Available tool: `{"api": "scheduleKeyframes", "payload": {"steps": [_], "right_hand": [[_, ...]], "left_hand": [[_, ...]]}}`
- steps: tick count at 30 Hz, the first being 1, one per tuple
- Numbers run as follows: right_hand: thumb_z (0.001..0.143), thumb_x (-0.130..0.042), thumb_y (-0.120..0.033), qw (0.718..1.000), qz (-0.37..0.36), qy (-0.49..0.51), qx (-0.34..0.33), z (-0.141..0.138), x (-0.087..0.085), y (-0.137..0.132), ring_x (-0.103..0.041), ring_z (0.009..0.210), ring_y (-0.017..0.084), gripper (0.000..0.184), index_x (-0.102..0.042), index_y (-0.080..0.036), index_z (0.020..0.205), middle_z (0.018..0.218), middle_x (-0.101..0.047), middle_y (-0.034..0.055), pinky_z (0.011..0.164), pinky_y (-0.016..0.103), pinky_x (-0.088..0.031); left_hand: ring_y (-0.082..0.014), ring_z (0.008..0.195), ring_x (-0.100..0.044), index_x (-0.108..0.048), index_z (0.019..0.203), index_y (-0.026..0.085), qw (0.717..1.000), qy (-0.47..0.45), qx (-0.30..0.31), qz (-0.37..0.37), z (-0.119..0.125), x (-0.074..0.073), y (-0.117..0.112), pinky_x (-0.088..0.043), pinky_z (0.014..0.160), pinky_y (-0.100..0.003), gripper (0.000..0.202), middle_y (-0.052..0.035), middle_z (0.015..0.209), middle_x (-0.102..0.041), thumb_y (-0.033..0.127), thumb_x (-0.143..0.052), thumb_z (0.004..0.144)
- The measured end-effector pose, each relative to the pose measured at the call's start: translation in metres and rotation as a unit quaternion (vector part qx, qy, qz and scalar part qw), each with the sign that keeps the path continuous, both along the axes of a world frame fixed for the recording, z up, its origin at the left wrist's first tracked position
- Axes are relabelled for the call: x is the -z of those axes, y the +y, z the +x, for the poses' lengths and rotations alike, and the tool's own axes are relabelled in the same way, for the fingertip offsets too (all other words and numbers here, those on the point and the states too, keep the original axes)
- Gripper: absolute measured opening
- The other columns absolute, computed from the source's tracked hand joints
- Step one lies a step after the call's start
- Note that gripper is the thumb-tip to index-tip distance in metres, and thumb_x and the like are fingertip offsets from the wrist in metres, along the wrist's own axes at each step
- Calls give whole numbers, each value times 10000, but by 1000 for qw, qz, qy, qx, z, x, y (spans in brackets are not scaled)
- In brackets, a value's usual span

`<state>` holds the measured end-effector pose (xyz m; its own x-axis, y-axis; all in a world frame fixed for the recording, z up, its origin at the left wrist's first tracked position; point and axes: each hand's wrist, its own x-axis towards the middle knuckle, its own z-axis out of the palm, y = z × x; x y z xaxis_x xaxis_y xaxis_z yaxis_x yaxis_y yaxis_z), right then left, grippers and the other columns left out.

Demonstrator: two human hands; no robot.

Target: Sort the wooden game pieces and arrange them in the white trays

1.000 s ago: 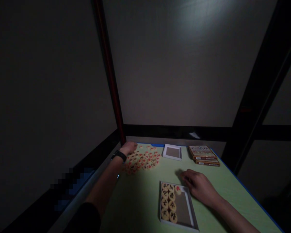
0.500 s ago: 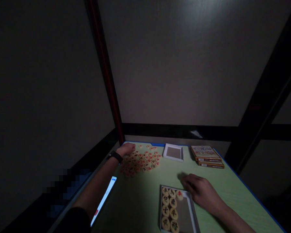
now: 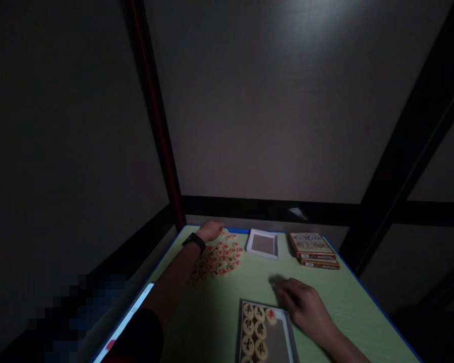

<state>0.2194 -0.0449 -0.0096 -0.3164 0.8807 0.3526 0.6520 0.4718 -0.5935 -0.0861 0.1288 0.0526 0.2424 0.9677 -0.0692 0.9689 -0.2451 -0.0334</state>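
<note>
Pale round wooden discs (image 3: 221, 254) reached for, mid-frame.
Left hand (image 3: 211, 231) is shifted rightward over them, grasp indiscernible; right hand (image 3: 300, 302) is laid open and empty beside the white cardboard box (image 3: 277, 339).

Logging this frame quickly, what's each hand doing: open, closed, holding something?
Left hand: over the pile of game pieces, grip cannot be told.
Right hand: open, palm down beside the tray, holding nothing.

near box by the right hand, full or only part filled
Part filled. In the near box, round pieces fill the left columns; the right part is bare grey floor.
</note>
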Motion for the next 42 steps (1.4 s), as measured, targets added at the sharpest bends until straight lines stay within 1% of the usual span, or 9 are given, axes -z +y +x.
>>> {"api": "scheduleKeyframes", "payload": {"steps": [5, 9, 15, 20, 26, 29, 33, 37, 42], "right_hand": [[934, -421, -321, 1000, -20, -4, -17, -3, 6, -1, -687, 787, 212, 328, -721, -191, 909, 872, -730, 91, 724, 319, -516], [930, -422, -316, 999, -35, -5, -23, -4, 7, -1, -689, 821, 223, 334, -730, -189, 909, 900, -736, 96, 751, 333, -520], [932, -412, -327, 999, -50, 1, -18, -4, 7, 0, -690, 830, 225, 356, -734, -176, 927, 915, -736, 108, 758, 333, -523], [934, -418, -335, 998, -57, 8, -19, -6, 7, 0, -690, 829, 221, 356, -737, -182, 896, 913, -740, 104, 765, 325, -523], [941, -431, -351, 998, -56, 9, -14, -6, 7, 0, -696, 826, 226, 346, -735, -192, 905, 903, -742, 96, 751, 326, -526], [945, -434, -359, 998, -52, 9, -16, -5, 10, 1, -696, 816, 223, 345, -733, -193, 892, 890, -742, 94, 747, 322, -527], [940, -427, -345, 999, -50, 0, -15, -4, 11, 1, -696, 829, 224, 345, -733, -194, 887, 909, -743, 96, 760, 329, -532], [936, -420, -328, 998, -53, 4, -20, -5, 8, 0, -699, 854, 228, 348, -735, -179, 916, 934, -745, 107, 781, 339, -538], [941, -430, -333, 998, -52, 16, -24, -6, 8, 0, -700, 860, 229, 339, -732, -180, 930, 947, -748, 109, 785, 342, -538]], "left_hand": [[-231, 1027, -670, -707, 1015, 161, 999, 27, -9, -24, -11, -2, -6, -500, 846, -288, 297, -151, 1117, -714, 139, -434, 900], [-222, 1012, -684, -723, 1004, 173, 998, 45, -11, -48, -16, -10, -12, -512, 843, -277, 284, -132, 1101, -729, 137, -471, 877], [-278, 1055, -680, -728, 1052, 128, 996, 64, -23, -49, -4, -20, -13, -528, 864, -329, 301, -199, 1121, -712, 146, -490, 867], [-313, 1050, -678, -732, 1045, 142, 996, 68, -8, -57, 4, -17, -12, -533, 873, -374, 291, -201, 1109, -715, 131, -568, 805], [-338, 1017, -679, -725, 998, 97, 998, 50, -15, -42, -12, -9, -6, -525, 865, -419, 259, -238, 1053, -713, 95, -555, 802], [-303, 1056, -660, -694, 1090, 137, 1000, 16, 4, -23, -11, -7, -2, -512, 900, -392, 307, -200, 1135, -697, 124, -560, 814], [-196, 1216, -569, -616, 1243, 236, 997, -38, 73, 3, 7, -2, 4, -434, 1023, -286, 406, -78, 1313, -629, 144, -520, 859], [-187, 1058, -649, -709, 1064, 209, 994, -41, 96, -13, 17, 4, 8, -485, 932, -276, 354, -67, 1121, -717, 74, -483, 827], [-200, 906, -684, -738, 924, 176, 995, -30, 91, -22, 1, 5, 4, -514, 822, -278, 284, -93, 953, -744, 87, -495, 807]]}}
